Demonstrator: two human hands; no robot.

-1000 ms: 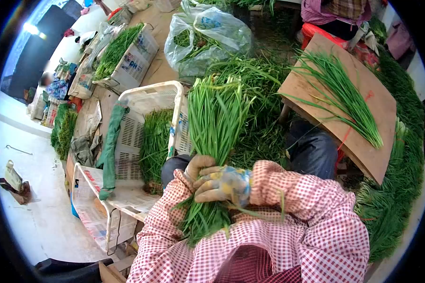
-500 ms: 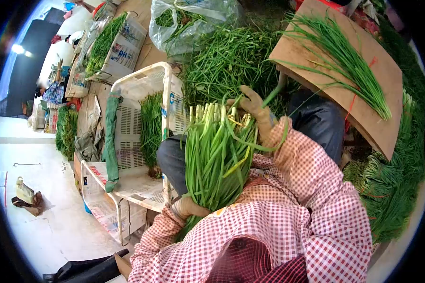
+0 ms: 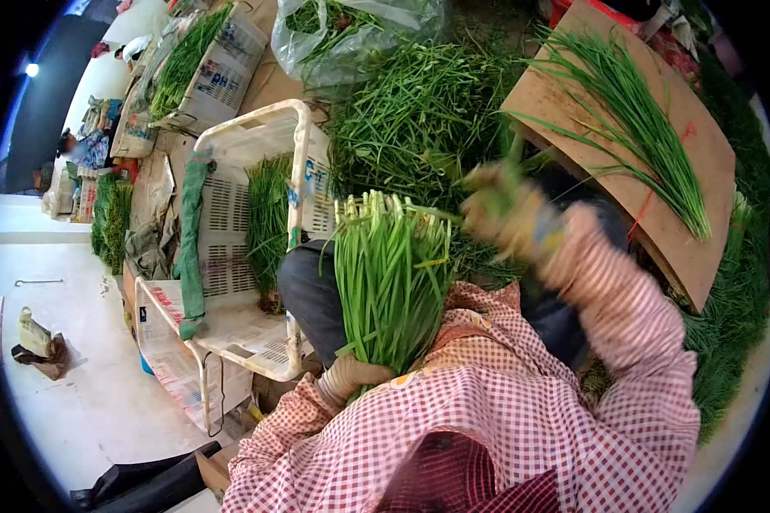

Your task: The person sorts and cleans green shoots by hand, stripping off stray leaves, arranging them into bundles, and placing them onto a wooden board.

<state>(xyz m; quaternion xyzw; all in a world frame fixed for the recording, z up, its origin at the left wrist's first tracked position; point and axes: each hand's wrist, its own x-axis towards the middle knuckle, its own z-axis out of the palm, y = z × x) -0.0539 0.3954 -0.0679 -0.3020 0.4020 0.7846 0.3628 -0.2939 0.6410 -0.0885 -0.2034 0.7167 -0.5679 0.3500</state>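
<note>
Right hand point(image 3: 513, 218) now farther right, beside green bunch point(image 3: 389, 286)

The gloved left hand point(image 3: 355, 378) holds a garlic chive bunch point(image 3: 391, 286), whose pale ends point toward twelve o'clock. From this bunch, the right hand point(image 3: 515, 221) is at two o'clock, blurred, with green blades point(image 3: 511, 175) beside it. Farther at two o'clock, a wooden board point(image 3: 715, 175) carries other chives point(image 3: 659, 145). At nine o'clock is a white plastic crate point(image 3: 301, 158).

Left hand point(image 3: 355, 378) curled close to the body, right hand point(image 3: 506, 214) out in front, motion-blurred, right arm point(image 3: 624, 299) bent
</note>
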